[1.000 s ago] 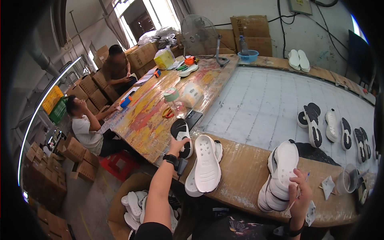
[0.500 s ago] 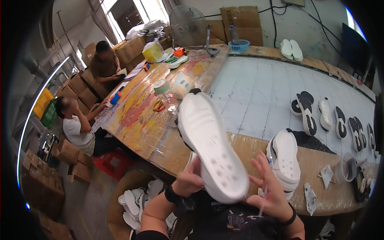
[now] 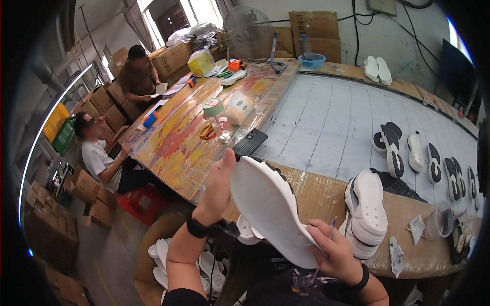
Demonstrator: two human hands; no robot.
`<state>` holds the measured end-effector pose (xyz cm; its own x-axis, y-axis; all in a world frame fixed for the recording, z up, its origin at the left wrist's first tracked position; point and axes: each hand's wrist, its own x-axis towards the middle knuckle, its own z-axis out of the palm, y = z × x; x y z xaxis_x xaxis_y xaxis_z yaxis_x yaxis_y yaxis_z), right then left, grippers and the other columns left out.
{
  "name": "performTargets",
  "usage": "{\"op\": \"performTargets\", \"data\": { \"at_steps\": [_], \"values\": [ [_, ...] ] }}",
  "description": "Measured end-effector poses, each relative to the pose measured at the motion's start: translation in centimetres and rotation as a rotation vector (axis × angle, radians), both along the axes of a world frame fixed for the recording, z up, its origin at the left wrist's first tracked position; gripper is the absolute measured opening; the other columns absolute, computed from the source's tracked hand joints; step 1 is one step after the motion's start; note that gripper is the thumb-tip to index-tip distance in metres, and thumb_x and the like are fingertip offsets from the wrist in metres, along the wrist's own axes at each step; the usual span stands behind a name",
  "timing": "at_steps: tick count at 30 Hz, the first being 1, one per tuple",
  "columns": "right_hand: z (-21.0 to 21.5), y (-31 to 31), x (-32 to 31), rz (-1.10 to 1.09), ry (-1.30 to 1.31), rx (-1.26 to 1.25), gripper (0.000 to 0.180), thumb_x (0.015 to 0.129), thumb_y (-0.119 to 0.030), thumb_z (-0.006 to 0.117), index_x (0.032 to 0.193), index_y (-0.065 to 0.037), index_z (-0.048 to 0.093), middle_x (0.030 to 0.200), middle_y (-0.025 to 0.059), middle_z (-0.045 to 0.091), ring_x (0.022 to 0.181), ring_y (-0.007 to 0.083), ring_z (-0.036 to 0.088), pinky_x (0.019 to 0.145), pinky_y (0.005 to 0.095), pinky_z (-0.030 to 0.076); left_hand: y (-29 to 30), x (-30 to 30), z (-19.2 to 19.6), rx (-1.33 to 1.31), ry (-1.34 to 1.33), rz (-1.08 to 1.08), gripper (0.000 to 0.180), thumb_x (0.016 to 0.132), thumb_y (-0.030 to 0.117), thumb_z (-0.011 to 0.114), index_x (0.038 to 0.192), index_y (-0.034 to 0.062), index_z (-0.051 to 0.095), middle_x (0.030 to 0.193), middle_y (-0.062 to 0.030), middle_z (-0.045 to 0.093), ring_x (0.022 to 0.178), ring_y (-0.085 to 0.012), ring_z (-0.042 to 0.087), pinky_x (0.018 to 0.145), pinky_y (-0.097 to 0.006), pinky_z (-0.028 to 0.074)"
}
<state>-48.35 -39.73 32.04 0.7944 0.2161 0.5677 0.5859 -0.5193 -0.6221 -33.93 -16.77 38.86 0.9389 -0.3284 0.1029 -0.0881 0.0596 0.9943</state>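
Note:
A white shoe sole (image 3: 270, 209) with a dark edge along its far side hangs tilted in front of me. My left hand (image 3: 217, 186) grips its upper end, the thumb pointing up. At the lower end my right hand (image 3: 334, 252) is closed on the rim, with a thin pen-like stick (image 3: 332, 228) with a blue tip held in the same fingers. Behind my left wrist another white sole (image 3: 247, 230) shows in part. Stacked white soles (image 3: 368, 209) stand on the table to the right of my hands.
Several black and white soles (image 3: 392, 150) lie on the pale board (image 3: 326, 122). A black phone (image 3: 250, 143), scissors (image 3: 207, 132) and tape (image 3: 213, 107) are on the painted table (image 3: 173, 137). A box of soles (image 3: 153, 229) stands lower left. Two people are at the far left.
The sole has turned over and tilted, showing its other face. My left hand has moved up to its upper end; my right hand, earlier spread beside the heel, now grips the lower end.

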Motion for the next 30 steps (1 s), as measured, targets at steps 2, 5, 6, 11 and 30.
{"op": "performTargets", "data": {
  "at_steps": [2,5,6,11,30],
  "values": [
    [-0.2,0.0,0.0,0.083,0.034,0.065,0.048,0.069,0.001,0.064,0.115,-0.004,0.051,0.111,0.0186,0.053,0.092,0.0296,0.057,0.077,0.0319,0.046,0.0,1.1,-0.1,-0.177,0.167,0.0,0.05,0.092,0.045,0.033,0.09,0.0017,0.058,0.079,-0.0048,0.063,0.068,-0.012,0.06,0.063,-0.023,0.048],
    [0.2,-0.4,0.4,0.175,0.268,0.337,0.042,0.077,-0.004,0.06,0.118,-0.002,0.049,0.115,0.014,0.053,0.095,0.0225,0.056,0.082,0.0297,0.045,-0.1,1.8,-0.3,-0.144,0.146,-0.055,0.051,0.092,0.045,0.032,0.084,0.0026,0.06,0.074,-0.0029,0.062,0.067,-0.0076,0.058,0.061,-0.021,0.045],
    [0.1,-0.9,0.3,0.204,0.574,0.566,0.042,0.085,-0.012,0.055,0.124,0.001,0.043,0.117,0.0104,0.052,0.099,0.0158,0.054,0.084,0.027,0.043,-0.9,1.0,0.0,-0.178,0.138,-0.144,0.054,0.092,0.047,0.03,0.104,0.0002,0.054,0.092,-0.0063,0.061,0.084,-0.0115,0.058,0.074,-0.024,0.045],
    [1.1,-0.7,0.9,0.318,0.876,1.243,0.047,0.088,-0.012,0.049,0.13,0.003,0.033,0.115,0.0108,0.052,0.099,0.0119,0.054,0.083,0.0236,0.044,-5.2,-3.8,-2.8,-0.312,-0.03,-0.209,0.052,0.093,0.037,0.035,0.13,0.002,0.025,0.123,-0.0089,0.042,0.112,-0.0171,0.043,0.094,-0.032,0.034],
    [2.2,-3.1,-1.6,0.095,0.196,0.253,0.068,0.067,-0.01,0.068,0.127,-0.004,0.035,0.134,0.0245,0.026,0.112,0.0373,0.045,0.09,0.034,0.041,-9.7,-7.0,-6.9,-0.254,0.529,-0.376,0.039,0.094,0.031,0.034,0.118,-0.0003,0.038,0.107,-0.0146,0.053,0.096,-0.0239,0.056,0.081,-0.036,0.049]
  ]
}}
